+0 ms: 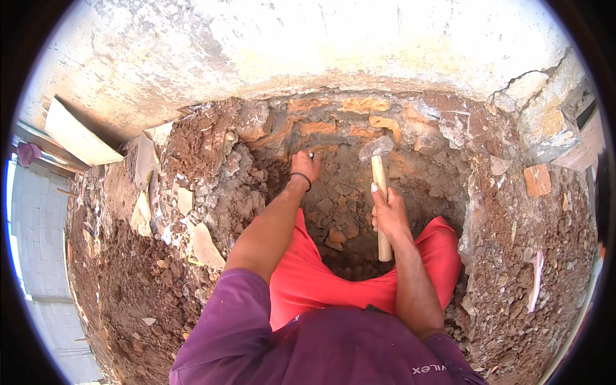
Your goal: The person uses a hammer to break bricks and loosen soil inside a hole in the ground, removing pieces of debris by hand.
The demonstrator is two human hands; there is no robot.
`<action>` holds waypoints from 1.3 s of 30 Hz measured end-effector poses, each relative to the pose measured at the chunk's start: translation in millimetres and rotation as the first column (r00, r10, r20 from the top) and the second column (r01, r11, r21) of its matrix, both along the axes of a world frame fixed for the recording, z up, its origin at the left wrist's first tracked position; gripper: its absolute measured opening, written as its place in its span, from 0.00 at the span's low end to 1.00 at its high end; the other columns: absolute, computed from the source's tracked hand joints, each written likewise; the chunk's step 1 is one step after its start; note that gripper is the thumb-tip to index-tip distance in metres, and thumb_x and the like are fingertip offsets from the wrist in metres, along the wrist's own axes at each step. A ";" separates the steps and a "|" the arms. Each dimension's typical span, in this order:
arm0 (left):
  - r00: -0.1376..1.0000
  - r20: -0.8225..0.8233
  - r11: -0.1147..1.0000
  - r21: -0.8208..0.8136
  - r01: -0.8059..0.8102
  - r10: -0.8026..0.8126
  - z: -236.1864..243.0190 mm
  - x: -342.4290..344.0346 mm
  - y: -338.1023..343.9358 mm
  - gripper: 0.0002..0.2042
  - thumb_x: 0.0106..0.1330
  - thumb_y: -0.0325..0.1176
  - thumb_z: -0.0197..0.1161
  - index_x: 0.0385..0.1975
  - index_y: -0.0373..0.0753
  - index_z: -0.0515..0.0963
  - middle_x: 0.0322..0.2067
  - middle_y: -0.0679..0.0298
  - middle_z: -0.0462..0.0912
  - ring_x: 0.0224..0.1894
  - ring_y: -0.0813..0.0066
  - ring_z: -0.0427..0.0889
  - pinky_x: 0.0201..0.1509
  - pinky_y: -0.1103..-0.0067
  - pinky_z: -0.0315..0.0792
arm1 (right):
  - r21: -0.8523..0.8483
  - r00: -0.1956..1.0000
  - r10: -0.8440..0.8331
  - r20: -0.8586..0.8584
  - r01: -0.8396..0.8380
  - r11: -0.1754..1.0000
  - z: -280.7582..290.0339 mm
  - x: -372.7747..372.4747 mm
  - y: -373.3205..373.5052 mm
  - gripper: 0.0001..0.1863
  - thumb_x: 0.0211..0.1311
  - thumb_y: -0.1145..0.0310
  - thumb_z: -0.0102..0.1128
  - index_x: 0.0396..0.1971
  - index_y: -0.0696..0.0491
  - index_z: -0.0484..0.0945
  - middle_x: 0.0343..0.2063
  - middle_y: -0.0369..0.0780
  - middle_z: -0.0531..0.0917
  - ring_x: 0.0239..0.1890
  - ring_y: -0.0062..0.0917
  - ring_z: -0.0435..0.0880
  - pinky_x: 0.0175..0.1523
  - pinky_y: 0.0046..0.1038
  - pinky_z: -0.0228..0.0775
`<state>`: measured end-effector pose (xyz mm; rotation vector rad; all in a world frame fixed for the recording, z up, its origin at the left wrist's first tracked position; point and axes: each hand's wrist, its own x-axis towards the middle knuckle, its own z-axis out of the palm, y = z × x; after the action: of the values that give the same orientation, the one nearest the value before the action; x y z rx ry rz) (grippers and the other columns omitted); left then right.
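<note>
My right hand (390, 215) is wrapped around the wooden handle of a hammer (379, 173). Its dusty grey metal head is raised in front of the brickwork, to the right of my left hand. My left hand (307, 167), with a dark band at the wrist, is closed against the base of the exposed brick wall (319, 128). Between its fingers shows the small, pale round end of a rod; the rest is hidden by the hand. Orange bricks with grey mortar run along the far side of the pit. Broken rubble (337, 224) lies at the pit's bottom between my knees.
A stained plaster wall (321, 45) rises beyond the pit. Loose soil (141, 282) and flat shards are heaped at left; more soil and a brick piece (537, 180) lie at right. A cracked masonry block (545, 122) stands far right, a pale board (77, 135) far left.
</note>
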<state>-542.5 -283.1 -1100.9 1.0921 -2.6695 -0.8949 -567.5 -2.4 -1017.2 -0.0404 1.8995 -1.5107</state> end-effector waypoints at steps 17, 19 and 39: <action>0.963 -0.266 0.892 0.424 0.154 -0.040 54.4 -3.6 -8.9 0.11 0.70 0.30 0.59 0.28 0.30 0.80 0.22 0.61 0.84 0.24 0.75 0.83 0.28 0.76 0.77 | -0.051 0.999 -0.046 -0.020 0.045 0.998 22.5 -1.6 4.7 0.22 0.72 0.47 0.56 0.37 0.52 0.67 0.15 0.31 0.68 0.11 0.16 0.67 0.15 0.24 0.62; 0.953 -0.295 0.914 0.367 0.172 -0.061 43.1 -11.5 -7.9 0.11 0.70 0.31 0.59 0.29 0.30 0.80 0.22 0.62 0.84 0.24 0.76 0.82 0.28 0.76 0.77 | -0.038 0.998 -0.048 -0.039 0.047 0.998 19.8 -1.7 4.3 0.22 0.72 0.47 0.56 0.37 0.53 0.67 0.15 0.31 0.68 0.11 0.16 0.68 0.15 0.24 0.62; 0.891 -0.313 0.936 0.018 0.352 -0.329 24.7 -50.0 -14.8 0.17 0.68 0.43 0.63 0.35 0.30 0.81 0.30 0.44 0.83 0.34 0.49 0.83 0.42 0.63 0.74 | -0.115 0.600 -0.012 -0.800 -0.134 0.984 86.2 30.3 -23.6 0.22 0.69 0.55 0.61 0.47 0.61 0.73 0.25 0.46 0.82 0.26 0.35 0.83 0.33 0.34 0.73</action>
<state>-592.6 -297.9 -1076.2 0.4437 -2.6160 -1.1223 -537.1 -26.0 -931.0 -1.0274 2.3845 -1.7570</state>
